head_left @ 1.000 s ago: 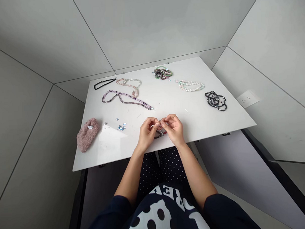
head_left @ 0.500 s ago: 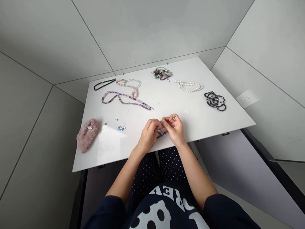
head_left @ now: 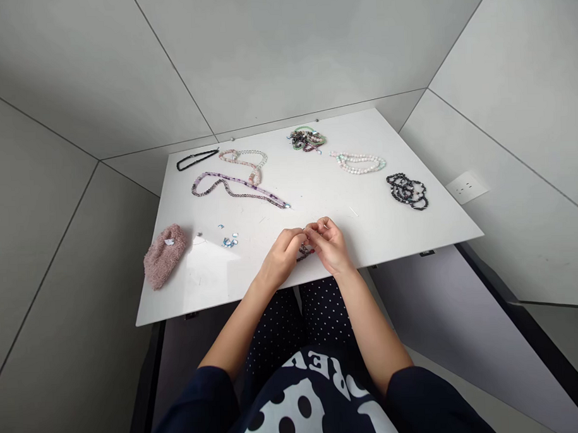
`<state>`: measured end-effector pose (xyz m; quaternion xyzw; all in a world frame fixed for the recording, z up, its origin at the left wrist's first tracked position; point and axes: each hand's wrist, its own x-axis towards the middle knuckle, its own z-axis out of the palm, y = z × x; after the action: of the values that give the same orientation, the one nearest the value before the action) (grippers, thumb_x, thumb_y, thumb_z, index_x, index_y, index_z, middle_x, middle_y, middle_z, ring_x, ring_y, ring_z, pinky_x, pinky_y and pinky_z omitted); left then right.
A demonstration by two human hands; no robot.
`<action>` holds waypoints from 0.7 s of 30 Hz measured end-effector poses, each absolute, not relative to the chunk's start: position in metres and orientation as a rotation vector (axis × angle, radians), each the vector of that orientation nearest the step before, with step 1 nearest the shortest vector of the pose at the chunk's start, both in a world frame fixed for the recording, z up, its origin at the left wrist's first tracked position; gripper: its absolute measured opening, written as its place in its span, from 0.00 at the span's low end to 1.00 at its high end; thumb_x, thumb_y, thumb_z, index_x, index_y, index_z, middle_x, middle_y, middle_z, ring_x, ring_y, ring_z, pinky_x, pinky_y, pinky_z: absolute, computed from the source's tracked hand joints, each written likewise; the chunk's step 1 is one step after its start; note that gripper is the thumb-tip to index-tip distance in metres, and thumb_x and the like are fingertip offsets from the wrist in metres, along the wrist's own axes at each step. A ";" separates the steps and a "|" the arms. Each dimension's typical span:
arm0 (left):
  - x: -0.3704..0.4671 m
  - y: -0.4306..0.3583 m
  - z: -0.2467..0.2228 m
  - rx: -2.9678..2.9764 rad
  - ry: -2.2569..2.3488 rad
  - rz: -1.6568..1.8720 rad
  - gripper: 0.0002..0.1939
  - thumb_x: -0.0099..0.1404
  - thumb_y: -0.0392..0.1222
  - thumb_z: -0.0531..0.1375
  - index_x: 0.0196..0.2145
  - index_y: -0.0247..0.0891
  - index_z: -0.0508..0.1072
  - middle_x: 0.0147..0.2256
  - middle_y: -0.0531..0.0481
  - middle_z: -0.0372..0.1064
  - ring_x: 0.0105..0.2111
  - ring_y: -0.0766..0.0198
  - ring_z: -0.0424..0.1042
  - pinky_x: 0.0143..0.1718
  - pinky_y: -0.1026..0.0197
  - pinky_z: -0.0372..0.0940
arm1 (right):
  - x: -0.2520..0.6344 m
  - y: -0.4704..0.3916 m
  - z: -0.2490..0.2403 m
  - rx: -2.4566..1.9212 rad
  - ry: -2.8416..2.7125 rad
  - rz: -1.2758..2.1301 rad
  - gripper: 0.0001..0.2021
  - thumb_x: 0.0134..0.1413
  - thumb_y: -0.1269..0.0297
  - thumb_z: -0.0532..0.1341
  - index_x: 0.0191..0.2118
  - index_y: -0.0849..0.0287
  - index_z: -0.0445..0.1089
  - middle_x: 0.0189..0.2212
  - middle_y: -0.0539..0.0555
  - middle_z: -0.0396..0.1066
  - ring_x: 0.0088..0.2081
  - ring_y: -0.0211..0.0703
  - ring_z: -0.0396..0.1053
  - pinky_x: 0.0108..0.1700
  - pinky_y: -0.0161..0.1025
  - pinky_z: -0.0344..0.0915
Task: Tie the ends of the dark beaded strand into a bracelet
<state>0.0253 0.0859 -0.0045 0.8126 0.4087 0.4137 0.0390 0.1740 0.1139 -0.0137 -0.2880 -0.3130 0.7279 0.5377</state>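
Near the front edge of the white table, a dark and red beaded strand (head_left: 304,252) shows between and under my two hands. My left hand (head_left: 284,254) is closed, its thumb and fingertips pinched at the strand's upper end. My right hand (head_left: 330,245) is closed as well, thumb against forefinger, and its fingertips meet those of the left. The exact part between the fingertips is too small to make out. Small blue and white pieces (head_left: 230,241) lie to the left of my hands.
On the white table (head_left: 316,190), a pink fluffy pouch (head_left: 165,256) sits at left. Behind are a black strand (head_left: 196,159), purple strand (head_left: 240,186), mixed pile (head_left: 307,139) and pale strands (head_left: 360,163). Black bracelets (head_left: 407,191) lie right.
Both hands have shifted slightly, their fingertips drawn closer together. The right hand's fingers are more curled, and less of the strand shows between the hands.
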 end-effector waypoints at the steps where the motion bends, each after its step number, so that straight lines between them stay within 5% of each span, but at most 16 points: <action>1: 0.024 0.086 -0.005 2.528 1.252 1.241 0.10 0.72 0.30 0.51 0.47 0.38 0.68 0.43 0.46 0.70 0.41 0.64 0.70 0.42 0.61 0.70 | 0.174 0.114 -0.013 -0.681 -0.743 1.733 0.19 0.51 0.65 0.71 0.31 0.53 0.55 0.28 0.44 0.70 0.26 0.33 0.68 0.29 0.33 0.62; 14: 0.022 0.090 0.005 2.824 1.173 1.141 0.10 0.73 0.30 0.49 0.44 0.38 0.68 0.45 0.44 0.72 0.40 0.61 0.70 0.41 0.59 0.70 | 0.175 0.114 -0.013 -0.699 -0.710 1.758 0.20 0.49 0.64 0.72 0.31 0.54 0.56 0.28 0.44 0.69 0.27 0.33 0.66 0.29 0.33 0.63; 21: 0.014 0.093 -0.004 2.524 1.166 1.042 0.07 0.72 0.33 0.50 0.42 0.40 0.67 0.43 0.45 0.72 0.41 0.61 0.69 0.39 0.58 0.68 | 0.172 0.112 -0.012 -0.713 -0.817 1.639 0.18 0.52 0.61 0.71 0.32 0.53 0.57 0.29 0.44 0.69 0.28 0.34 0.68 0.33 0.36 0.67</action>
<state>0.0143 0.0930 -0.0037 0.8468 0.3913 0.3497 0.0861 0.1715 0.1119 -0.0122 -0.3019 -0.3461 0.6938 0.5548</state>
